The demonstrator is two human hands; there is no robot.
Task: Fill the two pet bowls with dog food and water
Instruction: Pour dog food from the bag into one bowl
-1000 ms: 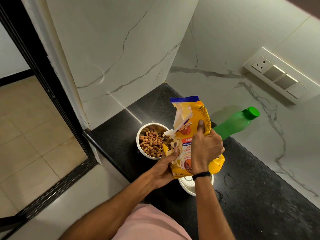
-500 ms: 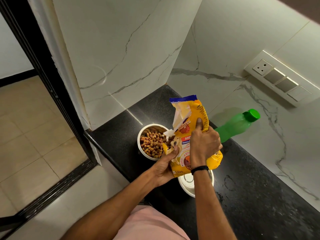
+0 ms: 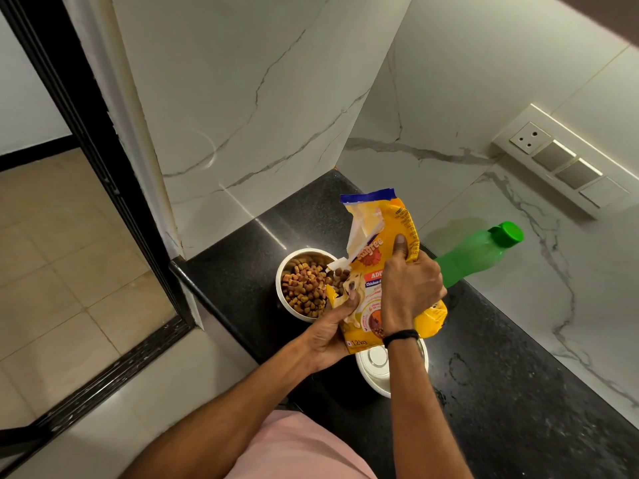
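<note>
A steel pet bowl (image 3: 287,271) on the black counter holds a heap of brown kibble (image 3: 306,288). Right beside it I hold a yellow dog food bag (image 3: 377,229) almost upright, its torn corner at the bowl's right rim. My left hand (image 3: 328,335) grips the bag's lower left edge. My right hand (image 3: 408,288) clasps the bag's front and side. A second steel bowl (image 3: 377,371), with no food in it, sits below the bag and is partly hidden by my right wrist. A green water bottle (image 3: 480,252) with its cap on stands behind the bag.
The black stone counter (image 3: 518,392) runs to the lower right, bounded by marble walls. Its front edge drops off at the left toward a tiled floor (image 3: 62,257) and a black door frame. A switch panel (image 3: 567,160) is on the right wall.
The bag has tipped back slightly toward upright and both hands shifted a little with it. The kibble level in the bowl looks the same.
</note>
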